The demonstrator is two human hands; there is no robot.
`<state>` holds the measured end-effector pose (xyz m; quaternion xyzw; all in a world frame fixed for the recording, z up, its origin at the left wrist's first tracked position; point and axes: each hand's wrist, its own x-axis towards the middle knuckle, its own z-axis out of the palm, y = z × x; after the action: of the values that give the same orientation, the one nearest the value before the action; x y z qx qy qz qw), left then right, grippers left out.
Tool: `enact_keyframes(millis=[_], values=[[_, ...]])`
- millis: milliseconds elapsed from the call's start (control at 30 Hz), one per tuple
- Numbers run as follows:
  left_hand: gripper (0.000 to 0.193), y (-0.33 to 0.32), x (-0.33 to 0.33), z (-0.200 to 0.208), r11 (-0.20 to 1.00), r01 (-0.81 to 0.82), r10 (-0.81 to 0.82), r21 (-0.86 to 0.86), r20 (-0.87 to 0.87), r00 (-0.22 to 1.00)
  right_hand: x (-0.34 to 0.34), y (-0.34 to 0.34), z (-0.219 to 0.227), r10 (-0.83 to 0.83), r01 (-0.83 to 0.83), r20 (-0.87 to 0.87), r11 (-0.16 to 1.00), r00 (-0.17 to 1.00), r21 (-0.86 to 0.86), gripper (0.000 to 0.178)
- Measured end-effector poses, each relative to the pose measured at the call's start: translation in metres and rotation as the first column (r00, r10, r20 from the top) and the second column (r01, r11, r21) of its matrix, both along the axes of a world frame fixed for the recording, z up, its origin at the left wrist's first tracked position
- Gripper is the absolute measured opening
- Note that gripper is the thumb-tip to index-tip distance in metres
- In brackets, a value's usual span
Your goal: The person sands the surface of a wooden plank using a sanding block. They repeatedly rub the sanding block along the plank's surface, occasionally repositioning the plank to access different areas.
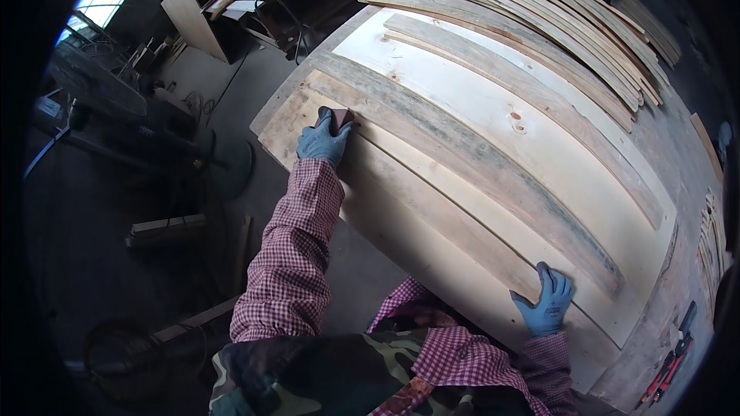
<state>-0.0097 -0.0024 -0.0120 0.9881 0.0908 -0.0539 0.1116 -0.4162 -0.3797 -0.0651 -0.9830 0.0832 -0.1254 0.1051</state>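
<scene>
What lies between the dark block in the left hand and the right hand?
In the head view, a long pale plank runs from the dark block in the left hand toward the right hand; that stretch is bare.

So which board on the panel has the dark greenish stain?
The middle board on the pale panel: a blackish-green band runs along its far edge; the others look paler.
</scene>
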Motion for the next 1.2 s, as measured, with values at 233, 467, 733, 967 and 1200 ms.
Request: enact_keyframes(millis=[233,467,733,967,1200], values=[[0.073,-0.062,-0.125,-0.008,0.882,0.468,-0.464,0.059,0.288,0.838,0.008,0.001,0.019,0.008,0.000,-0.063,0.992,0.998,0.127,0.078],[0.073,-0.093,-0.173,0.009,0.776,0.630,-0.544,0.013,0.518,0.660,0.000,0.010,0.019,-0.043,0.042,0.008,0.996,0.999,0.074,0.071],[0.068,0.002,-0.092,0.038,0.953,0.271,-0.298,0.135,0.261,0.918,-0.005,0.033,0.022,-0.012,0.025,0.072,0.984,0.997,-0.179,0.044],[0.076,0.041,-0.042,0.042,0.977,-0.033,0.024,-0.210,-0.044,0.999,-0.009,0.039,0.016,-0.027,0.020,-0.140,0.999,0.990,-0.051,0.026],[0.076,-0.038,-0.170,0.028,0.920,0.384,-0.384,0.084,0.396,0.834,-0.018,0.036,0.011,0.004,-0.015,-0.072,0.988,0.997,-0.151,0.045]])
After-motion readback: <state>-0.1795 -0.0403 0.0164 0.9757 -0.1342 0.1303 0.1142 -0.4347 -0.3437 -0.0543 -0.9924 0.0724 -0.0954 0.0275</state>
